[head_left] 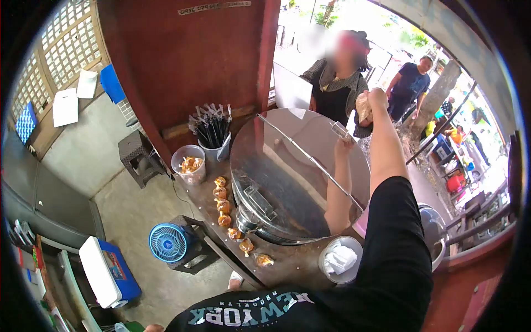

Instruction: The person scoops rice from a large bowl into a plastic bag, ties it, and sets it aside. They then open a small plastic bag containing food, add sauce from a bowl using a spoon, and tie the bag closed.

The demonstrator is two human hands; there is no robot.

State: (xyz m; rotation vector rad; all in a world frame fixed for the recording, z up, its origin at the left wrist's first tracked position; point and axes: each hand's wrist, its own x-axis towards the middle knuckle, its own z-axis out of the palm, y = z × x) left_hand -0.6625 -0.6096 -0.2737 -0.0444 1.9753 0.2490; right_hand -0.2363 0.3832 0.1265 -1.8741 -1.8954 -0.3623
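My right hand (pixel 378 98) is raised at the end of my outstretched arm, closed on the top of a clear plastic bag (pixel 364 108) with light brown contents. The bag hangs in front of a person in a dark top (pixel 334 94) on the far side of the counter. Below my arm is a large round metal lid (pixel 301 191), which reflects the arm. Only a sliver of my left hand (pixel 154 328) shows at the bottom edge, beside something green; its fingers are hidden.
Small bags with orange-brown contents (pixel 223 206) line the counter's left edge (pixel 287 260), near a clear tub (pixel 188 160) and wrapped black utensils (pixel 213 133). A white-filled bucket (pixel 341 260) stands at the front. Left are a blue fan (pixel 168 242), stools and a cooler (pixel 105 271).
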